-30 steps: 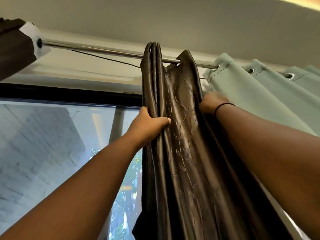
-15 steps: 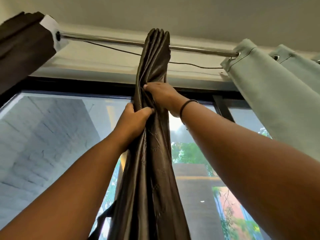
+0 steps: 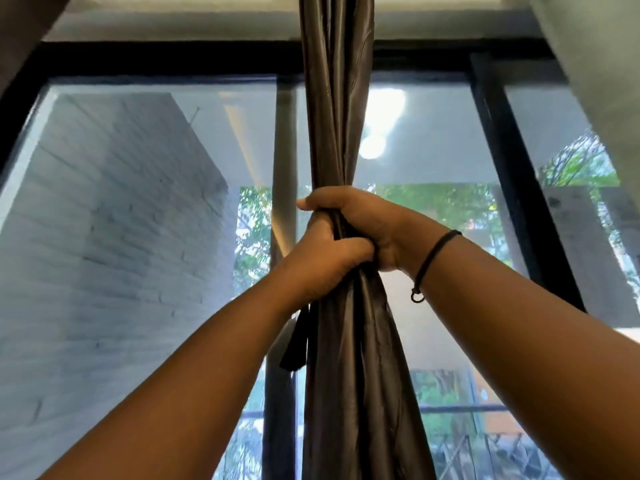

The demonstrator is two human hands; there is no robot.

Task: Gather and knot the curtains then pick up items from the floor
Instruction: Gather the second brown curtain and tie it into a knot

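Hands x2, L (image 3: 322,261) + R (image 3: 360,220), grip 1 bunched brown curtain (image 3: 337,109).

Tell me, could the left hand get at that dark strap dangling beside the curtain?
Probably yes: the dark strap hangs just below the left hand with nothing between, but that hand would first have to release the brown curtain.

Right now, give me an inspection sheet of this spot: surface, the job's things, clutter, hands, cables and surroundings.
Surface: nothing seen; floor out of view.
Job's things: brown curtain bunched into one tight column, no knot visible; pale curtain hangs at upper right.
Clutter: nothing seen.
Hands: left hand and right hand both grip the bunched curtain, right above left; black wrist band on the right wrist.
Cables: nothing seen.
Surroundings: black window frame, grey brick wall and trees outside.
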